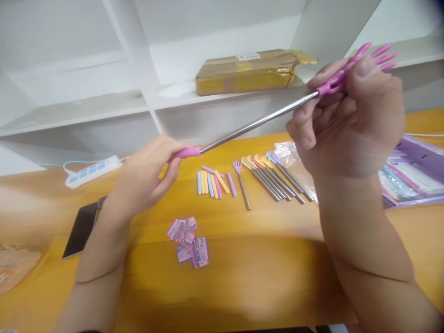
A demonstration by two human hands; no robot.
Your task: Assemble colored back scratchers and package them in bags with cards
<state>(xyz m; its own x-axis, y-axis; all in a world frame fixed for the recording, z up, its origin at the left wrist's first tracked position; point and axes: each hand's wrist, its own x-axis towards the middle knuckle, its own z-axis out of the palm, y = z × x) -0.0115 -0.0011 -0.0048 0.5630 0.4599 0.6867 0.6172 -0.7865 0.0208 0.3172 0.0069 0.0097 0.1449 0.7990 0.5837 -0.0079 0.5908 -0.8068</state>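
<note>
A back scratcher (pixel 260 122) with an extended metal rod is held slanting above the table, between both hands. My left hand (pixel 145 173) is closed on its pink handle grip at the lower end. At the upper end, my right hand (pixel 357 106) pinches the magenta claw-shaped head between thumb and fingers. Below lie several coloured handle sleeves (pixel 210 184) in yellow, blue, pink and purple. Beside them, a purple-headed back scratcher rod (pixel 243 189) lies apart from a row of several more rods (pixel 274 180) with coloured claw heads. Small printed cards (pixel 194 247) lie nearer to me.
A purple box (pixel 416 196) with wrapped items stands at the right. A clear plastic bag (pixel 298 162) lies behind the rods. At left are a white power strip (pixel 93 172) and a dark phone-like device (pixel 81 229). A taped parcel (pixel 248 74) sits on the white shelf (pixel 166 99).
</note>
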